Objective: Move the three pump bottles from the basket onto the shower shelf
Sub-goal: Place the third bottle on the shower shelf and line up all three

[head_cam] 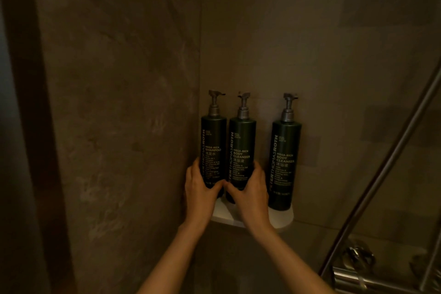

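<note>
bottles all on the shelf point(281, 218), three upright in the corner: shampoo point(213, 148) hard against the left wall, middle cleanser point(242, 153) touching it, right cleanser point(285, 162) standing apart. left hand point(200, 194) wrapped round the base of the shampoo, right hand point(250, 194) wrapped round the base of the middle cleanser, both grasping low, thumbs nearly meeting in front.

judging by this, task close to done; only letting go and perhaps squaring up left.

risks from here: tall, narrow bottles gripped low, so easily tipped by a pull on release or a nudge sideways; middle cleanser knocked into the right one if pushed that way; right cleanser near the shelf's rounded outer edge, so apt to go over the rim if bumped; possibly slick from the shower, though not visible.

hard to make out: dim light throughout; bases of the two held bottles hidden behind the hands, so flat seating not confirmed; small label print unreadable; basket nowhere in view; metal rail point(386, 164) and tap fitting point(358, 267) cut off at lower right.
</note>
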`<state>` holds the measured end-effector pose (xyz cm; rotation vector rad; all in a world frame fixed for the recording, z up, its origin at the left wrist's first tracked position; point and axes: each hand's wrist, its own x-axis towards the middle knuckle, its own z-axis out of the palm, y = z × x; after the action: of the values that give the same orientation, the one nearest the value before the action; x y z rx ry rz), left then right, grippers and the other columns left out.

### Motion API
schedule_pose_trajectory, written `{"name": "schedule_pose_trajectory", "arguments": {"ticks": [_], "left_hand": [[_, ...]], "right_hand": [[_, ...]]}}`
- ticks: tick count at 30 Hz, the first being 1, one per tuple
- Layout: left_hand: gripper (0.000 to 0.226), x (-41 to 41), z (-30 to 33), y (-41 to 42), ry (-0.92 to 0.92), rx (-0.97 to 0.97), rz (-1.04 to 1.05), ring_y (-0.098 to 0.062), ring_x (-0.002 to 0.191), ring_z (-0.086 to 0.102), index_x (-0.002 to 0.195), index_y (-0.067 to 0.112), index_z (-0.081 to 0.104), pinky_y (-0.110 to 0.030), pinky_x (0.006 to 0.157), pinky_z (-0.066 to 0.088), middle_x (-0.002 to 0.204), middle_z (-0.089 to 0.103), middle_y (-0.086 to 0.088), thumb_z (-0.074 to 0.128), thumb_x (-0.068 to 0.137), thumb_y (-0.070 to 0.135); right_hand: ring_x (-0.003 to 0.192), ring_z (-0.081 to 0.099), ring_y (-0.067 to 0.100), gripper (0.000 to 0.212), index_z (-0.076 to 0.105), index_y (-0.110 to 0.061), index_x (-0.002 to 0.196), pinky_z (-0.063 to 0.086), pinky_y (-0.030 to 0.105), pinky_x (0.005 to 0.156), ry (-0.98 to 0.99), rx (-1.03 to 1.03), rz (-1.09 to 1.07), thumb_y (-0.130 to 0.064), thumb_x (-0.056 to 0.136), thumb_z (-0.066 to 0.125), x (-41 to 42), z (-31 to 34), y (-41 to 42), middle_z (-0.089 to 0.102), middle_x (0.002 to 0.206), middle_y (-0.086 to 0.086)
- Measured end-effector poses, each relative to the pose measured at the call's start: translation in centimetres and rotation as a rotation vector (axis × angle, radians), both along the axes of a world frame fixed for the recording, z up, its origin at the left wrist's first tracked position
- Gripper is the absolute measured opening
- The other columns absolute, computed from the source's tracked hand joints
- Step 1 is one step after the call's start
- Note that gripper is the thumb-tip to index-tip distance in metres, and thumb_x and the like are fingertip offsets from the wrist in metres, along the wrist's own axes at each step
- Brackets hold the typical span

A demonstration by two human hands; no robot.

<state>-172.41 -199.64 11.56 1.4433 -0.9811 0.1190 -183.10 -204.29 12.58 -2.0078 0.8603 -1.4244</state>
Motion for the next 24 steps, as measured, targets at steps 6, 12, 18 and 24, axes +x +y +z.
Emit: {"name": "schedule_pose_trajectory", "arguments": {"ticks": [6,12,18,24], "left_hand": [[0.073,-0.03,0.17,-0.02,-0.021,-0.013,-0.044,-0.009,0.119,0.047,0.143,0.022,0.034,-0.028,0.098,0.04,0.135,0.048,-0.001,0.069,0.08,0.012],[0.07,0.03,0.38,-0.17,0.009,-0.054,-0.044,-0.009,0.119,0.049,0.141,0.02,0.038,-0.026,0.099,0.04,0.135,0.052,-0.002,0.069,0.08,0.009],[0.073,-0.05,0.45,-0.33,0.006,-0.052,-0.022,-0.009,0.116,0.048,0.142,0.02,0.037,-0.025,0.095,0.04,0.132,0.05,-0.001,0.072,0.078,0.013],[0.073,0.01,0.71,-0.43,-0.025,-0.038,-0.041,-0.005,0.119,0.045,0.145,0.022,0.032,-0.024,0.1,0.037,0.136,0.049,0.002,0.066,0.082,0.006]], "right_hand": [[0.126,0.046,0.02,0.077,0.026,-0.011,0.144,0.041,0.038,0.105,0.011,-0.026,0.017,-0.018,0.082,0.07,0.09,-0.02,0.28,0.046,0.137,0.008],[0.123,0.047,0.017,0.075,0.03,-0.012,0.142,0.041,0.033,0.103,-0.023,-0.054,-0.043,-0.017,0.08,0.072,0.3,0.22,0.49,0.05,0.134,0.006],[0.122,0.047,0.017,0.076,0.03,-0.011,0.142,0.041,0.033,0.103,-0.031,-0.063,-0.061,-0.021,0.08,0.072,0.53,0.23,0.54,0.048,0.132,0.005],[0.125,0.046,0.017,0.077,0.027,-0.012,0.144,0.042,0.035,0.103,-0.028,-0.04,-0.047,-0.021,0.081,0.07,0.71,0.35,0.31,0.046,0.136,0.006]]}}
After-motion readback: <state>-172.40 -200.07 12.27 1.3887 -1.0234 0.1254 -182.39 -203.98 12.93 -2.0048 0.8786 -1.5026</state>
